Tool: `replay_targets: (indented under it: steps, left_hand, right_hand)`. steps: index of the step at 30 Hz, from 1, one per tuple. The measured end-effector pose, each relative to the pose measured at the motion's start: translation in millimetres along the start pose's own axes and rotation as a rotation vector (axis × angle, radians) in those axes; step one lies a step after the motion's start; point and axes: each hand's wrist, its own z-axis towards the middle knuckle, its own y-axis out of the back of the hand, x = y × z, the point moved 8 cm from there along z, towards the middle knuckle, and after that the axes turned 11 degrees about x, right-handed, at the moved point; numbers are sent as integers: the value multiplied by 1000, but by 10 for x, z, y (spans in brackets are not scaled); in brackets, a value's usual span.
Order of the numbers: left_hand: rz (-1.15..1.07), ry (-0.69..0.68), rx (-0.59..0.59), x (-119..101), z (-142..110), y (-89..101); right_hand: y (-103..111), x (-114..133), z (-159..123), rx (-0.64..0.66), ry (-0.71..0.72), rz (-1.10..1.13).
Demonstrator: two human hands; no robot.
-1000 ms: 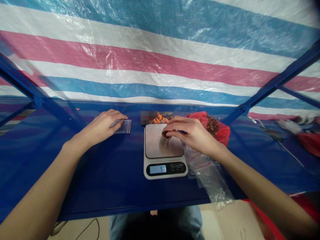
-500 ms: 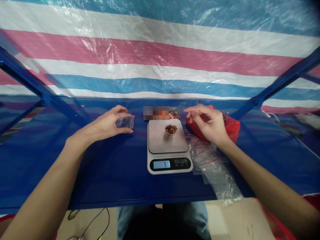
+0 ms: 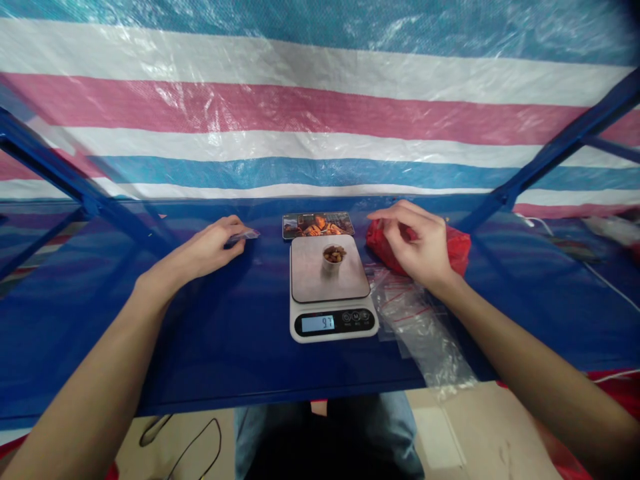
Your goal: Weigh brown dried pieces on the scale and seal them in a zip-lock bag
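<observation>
My left hand pinches a small clear zip bag just above the blue table top, left of the scale. A white kitchen scale with a steel plate stands in the middle and carries a small cup of brown bits; its display reads 97. My right hand hovers over a red plastic bag right of the scale, its fingers curled with thumb and forefinger close together. What they hold, if anything, is too small to make out.
A phone lies flat behind the scale. A pile of clear zip bags spreads from the scale to the table's front edge. Blue frame bars slant at both sides before a striped tarp. Cables lie on the floor below.
My right hand left the cup on the scale and moved right to the red bag. My left hand lifted the small clear bag, then lowered it flatter.
</observation>
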Motion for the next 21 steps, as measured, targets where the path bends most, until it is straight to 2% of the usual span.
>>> replay_targets:
  steps: [2, 4, 7, 9, 13, 15, 18, 21]
  left_hand:
    - [6, -8, -46, -59, -11, 78]
    - [-20, -17, -151, -155, -44, 203]
    - [-174, -66, -353, -381, -113, 391]
    - [-290, -104, -435, -564, -122, 455]
    - [-416, -219, -450, -1007, -12, 537]
    - [-440, -262, -457, -1203, 63, 627]
    - [-436, -293, -474, -1410, 173, 791]
    - [-454, -283, -509, -1479, 249, 909]
  right_hand:
    - [36, 4, 4, -37, -4, -3]
    - [85, 14, 20, -80, -9, 10]
    - [158, 88, 82, -127, 5, 74]
    - [157, 202, 158, -96, 37, 127]
    - [-44, 605, 365, 158, 198, 237]
    - [-132, 822, 470, 244, 304, 272]
    - [-110, 1008, 658, 178, 394, 252]
    - [-25, 1036, 822, 69, 387, 170]
